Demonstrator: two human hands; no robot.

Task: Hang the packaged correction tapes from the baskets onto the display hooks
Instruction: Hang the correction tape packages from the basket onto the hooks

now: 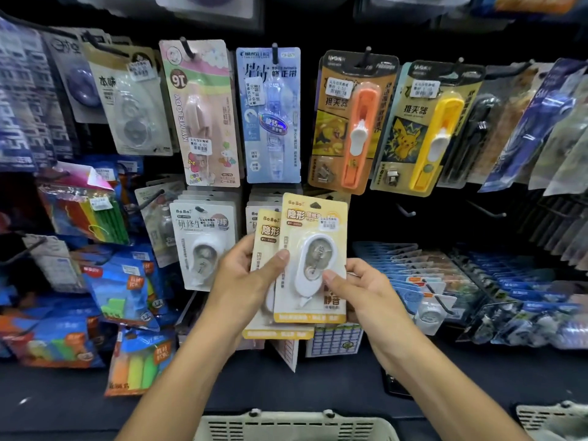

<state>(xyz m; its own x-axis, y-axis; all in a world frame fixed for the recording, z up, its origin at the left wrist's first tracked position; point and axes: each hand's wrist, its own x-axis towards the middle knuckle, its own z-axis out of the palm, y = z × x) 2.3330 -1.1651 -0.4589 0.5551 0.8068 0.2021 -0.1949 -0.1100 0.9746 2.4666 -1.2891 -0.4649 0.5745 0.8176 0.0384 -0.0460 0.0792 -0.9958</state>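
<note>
A dark pegboard display wall (375, 218) fills the view, hung with rows of carded stationery on black hooks: orange (356, 122) and yellow (426, 128) clip dispensers upper right, highlighter packs (140, 364) lower left. A dark shelf (318, 386) runs below. Light falls evenly from overhead.

"BoBo" heads the yellow correction-tape pack (313, 259); "MY MELODY" runs up the pink pack (203, 113).

Orange clip dispenser pack (353, 122) hangs beside yellow clip dispenser pack (423, 128). Highlighter packs (140, 361) lower left. Dark phone (394, 385) on shelf.
</note>
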